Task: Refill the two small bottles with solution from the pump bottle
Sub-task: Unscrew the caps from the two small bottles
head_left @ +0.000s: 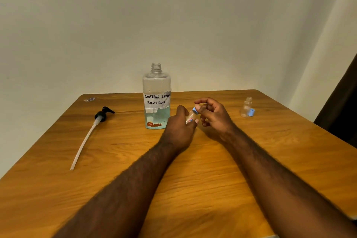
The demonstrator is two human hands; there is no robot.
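Observation:
The large clear bottle (156,96), labelled "contact lens solution", stands open at the table's far middle, with bluish liquid low in it. Its black pump head with a long white tube (90,131) lies on the table to the left. My left hand (179,127) is wrapped around a small bottle (191,119), tilted to the right. My right hand (212,116) pinches that bottle's blue cap (194,110) with thumb and fingers. A second small clear bottle (246,106) stands uncapped at the far right, its blue cap (251,112) lying beside it.
The wooden table (173,179) meets a plain wall at its far edge. A small scrap of wrapper (89,99) lies at the far left corner. A dark curtain (342,112) hangs at the right.

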